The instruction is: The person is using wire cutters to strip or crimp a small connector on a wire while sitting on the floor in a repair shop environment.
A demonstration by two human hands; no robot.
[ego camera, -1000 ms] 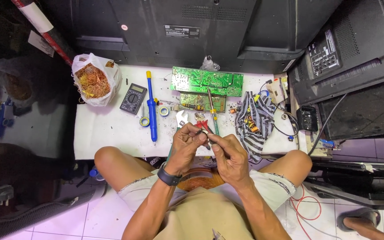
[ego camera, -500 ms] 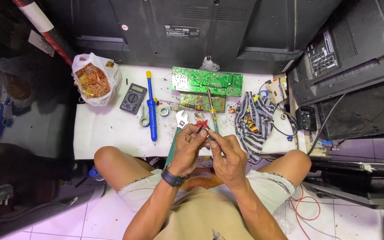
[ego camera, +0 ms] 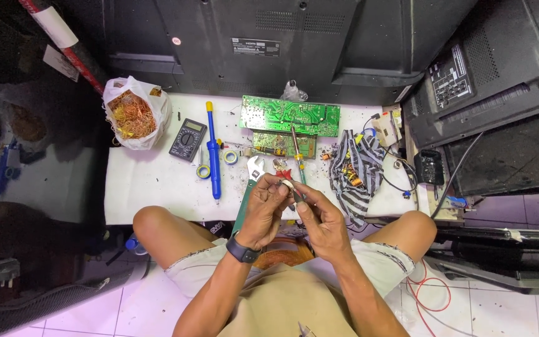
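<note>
Hands meet above the white table's (ego camera: pixel 157 187) near edge, over the lap. Left hand (ego camera: pixel 268 209) and right hand (ego camera: pixel 320 221) pinch, fingers curled narrow, a small silvery part (ego camera: pixel 287 185). Part too small to tell its long axis or heading.

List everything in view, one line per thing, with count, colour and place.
large circuit board: one, green, far side of the white table.
small circuit board: one, green, just in front of the large one.
multimeter: one, dark grey, left of centre.
desoldering pump: one, blue with yellow tip, right of the multimeter.
plastic bag of copper wire: one, white, far left corner.
adjustable wrench: one, green handle, beside the hands.
striped cloth: one, black and white, right side, holding small parts.
television backs: several, black, behind and to the right.
left hand: one, with a dark wristwatch, pinching a small metal part.
right hand: one, touching the same part.
</note>
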